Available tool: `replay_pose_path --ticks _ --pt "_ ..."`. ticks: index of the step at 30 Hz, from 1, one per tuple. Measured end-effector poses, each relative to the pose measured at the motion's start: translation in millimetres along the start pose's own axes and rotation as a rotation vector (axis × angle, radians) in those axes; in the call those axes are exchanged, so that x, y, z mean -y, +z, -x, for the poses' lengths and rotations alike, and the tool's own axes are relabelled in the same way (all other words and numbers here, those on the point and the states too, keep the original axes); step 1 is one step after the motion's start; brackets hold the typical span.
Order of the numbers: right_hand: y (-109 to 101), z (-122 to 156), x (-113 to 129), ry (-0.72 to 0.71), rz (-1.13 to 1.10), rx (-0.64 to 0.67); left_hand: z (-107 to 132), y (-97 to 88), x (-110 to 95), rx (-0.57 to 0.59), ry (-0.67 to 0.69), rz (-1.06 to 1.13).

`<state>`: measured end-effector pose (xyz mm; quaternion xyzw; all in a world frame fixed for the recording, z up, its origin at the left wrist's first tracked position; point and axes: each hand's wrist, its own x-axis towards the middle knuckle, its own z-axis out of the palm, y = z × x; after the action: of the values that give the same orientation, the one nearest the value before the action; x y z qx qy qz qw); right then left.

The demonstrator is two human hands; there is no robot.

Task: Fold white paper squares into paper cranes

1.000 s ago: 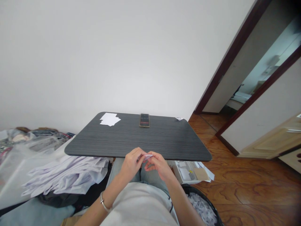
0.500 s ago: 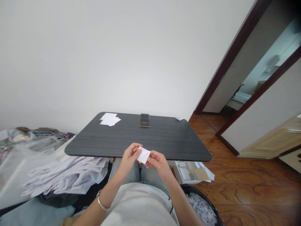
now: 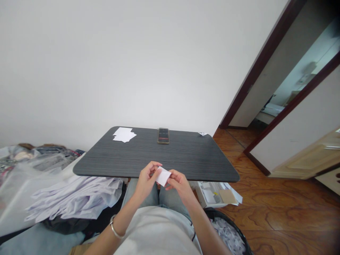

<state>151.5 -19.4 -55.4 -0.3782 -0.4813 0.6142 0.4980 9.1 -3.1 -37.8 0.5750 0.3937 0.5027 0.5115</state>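
A small white piece of paper [image 3: 163, 176] is held between my two hands, just off the near edge of the dark table [image 3: 159, 156]. My left hand [image 3: 147, 179] pinches its left side, thumb on top. On its right side, the thumb and fingers of my right hand [image 3: 179, 182] grip the lower corner. The paper looks folded, though its underside is hidden. Several white paper sheets [image 3: 124, 134] lie at the table's far left. A small folded white paper piece [image 3: 202, 134] rests at the far right corner.
A phone [image 3: 163, 136] lies at the table's back middle, by the wall. Right of my legs stand a box of papers [image 3: 212, 196] and a black bag of paper scraps [image 3: 230, 235]. Piled white cloth [image 3: 77, 198] sits to the left.
The paper has shifted very slightly to the right in my hands and its tilt has changed a little. Both hands keep their grip; the things on the table have not moved.
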Motion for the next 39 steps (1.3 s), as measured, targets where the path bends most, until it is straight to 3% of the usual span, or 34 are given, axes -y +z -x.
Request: replay_pose_path --ticks 8,16,19,24,27,32,39 --pt "-2.1 -1.1 1.4 -0.067 0.079 -0.124 -0.1 -2.9 5.8 0.081 0.001 -0.018" --pt "-7.6 -1.0 0.8 -0.040 0.073 -0.022 -2.6 -4.1 13.7 0.103 -0.024 0.027" --pt "-6.0 -0.6 -0.6 -0.036 0.064 -0.028 -3.8 -1.3 15.7 0.029 0.009 0.006" --pt "3.9 2.1 -2.6 -0.083 0.077 -0.067 -2.3 -1.4 11.3 -0.174 0.200 -0.338" --pt "7.0 3.0 -1.7 -0.131 0.128 -0.132 1.2 -3.4 3.3 -0.105 0.286 -0.536" --pt "4.0 2.6 0.2 -0.185 0.212 -0.227 3.8 -2.4 -3.2 0.032 0.316 -0.638" --pt "3.0 3.0 0.0 -0.207 0.267 -0.257 7.5 0.1 4.5 0.015 0.472 -0.859"
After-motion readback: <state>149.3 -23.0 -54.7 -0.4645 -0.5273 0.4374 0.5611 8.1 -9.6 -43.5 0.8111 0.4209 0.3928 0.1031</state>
